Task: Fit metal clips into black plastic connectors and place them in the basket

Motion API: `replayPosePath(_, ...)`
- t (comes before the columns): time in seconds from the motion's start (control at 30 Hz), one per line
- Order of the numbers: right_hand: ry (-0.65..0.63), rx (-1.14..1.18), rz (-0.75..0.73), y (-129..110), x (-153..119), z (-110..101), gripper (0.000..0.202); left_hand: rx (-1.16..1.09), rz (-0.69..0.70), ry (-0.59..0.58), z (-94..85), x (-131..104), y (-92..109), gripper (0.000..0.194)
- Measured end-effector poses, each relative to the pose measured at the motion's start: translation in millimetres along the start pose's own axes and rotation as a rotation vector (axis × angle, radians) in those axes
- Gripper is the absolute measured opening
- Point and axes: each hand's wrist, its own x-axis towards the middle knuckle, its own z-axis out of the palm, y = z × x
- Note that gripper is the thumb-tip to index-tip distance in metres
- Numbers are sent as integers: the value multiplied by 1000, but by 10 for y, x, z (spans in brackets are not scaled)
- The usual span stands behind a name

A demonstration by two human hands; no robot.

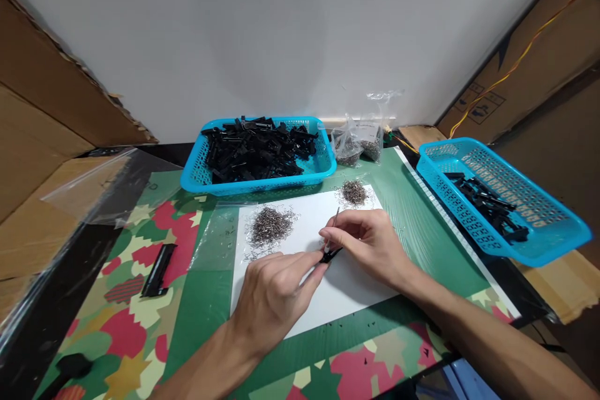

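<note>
Over a white sheet of paper [328,315], both of my hands meet close together. My left hand [281,284] pinches a small black plastic part [332,255] between thumb and fingers. Fingers closed, my right hand [370,237] holds a thin, pointed metal tool [335,219]; its lower end is at the black part, and its exact kind is unclear. Left of the hands on the paper lies a heap of tiny metal springs or wire pieces [272,225]. A smaller heap of similar pieces [354,192] sits beyond my right hand.
A blue basket [257,186] full of black plastic parts stands at the back. Another blue basket [553,253] with fewer parts is at right. Clear bags of metal pieces [370,140] stand behind. A long black part [159,270] lies at left. Cardboard [510,87] and a pale wall surround the table.
</note>
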Motion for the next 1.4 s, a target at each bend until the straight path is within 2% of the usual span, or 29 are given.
replayPosePath(0.13, -17, -66, -44, -15, 5, -17, 21, -12, 4, -1, -20, 9, 23, 16)
replayPosePath(0.37, -64, -309, -239, -55, -29, -46, 24, 13, -3, -28, -7, -16, 47, 18)
replayPosePath(0.6, -120, -367, -318, -26, -56, -61, 25, -38, -27, -51, 0, -45, 58, 18)
replayPosePath(0.73, -105, -375, -340, 28, -79, -55, 25, -46, -41, -46, -1, -53, 48, 19)
replayPosePath(0.9, -64, -369, -404, 79, -120, -12, 25, -32, -44, -52, -4, -23, 40, 27)
replayPosePath(1.1, 141, -169, -297, -6, 8, -31, 18, -82, -45, 39, -12, 7, 16, 11)
replayPosePath(1.2, 206, -258, -413, -42, 102, -175, 18, -149, -66, 63, -27, 15, -21, 19)
replayPosePath(1.3, 114, -408, -466, -83, 139, -354, 22, -186, -112, 76, -40, 29, -68, 19)
replayPosePath(1.4, -121, -473, -446, -135, 106, -452, 11, -179, -90, 122, -44, 26, -114, 18)
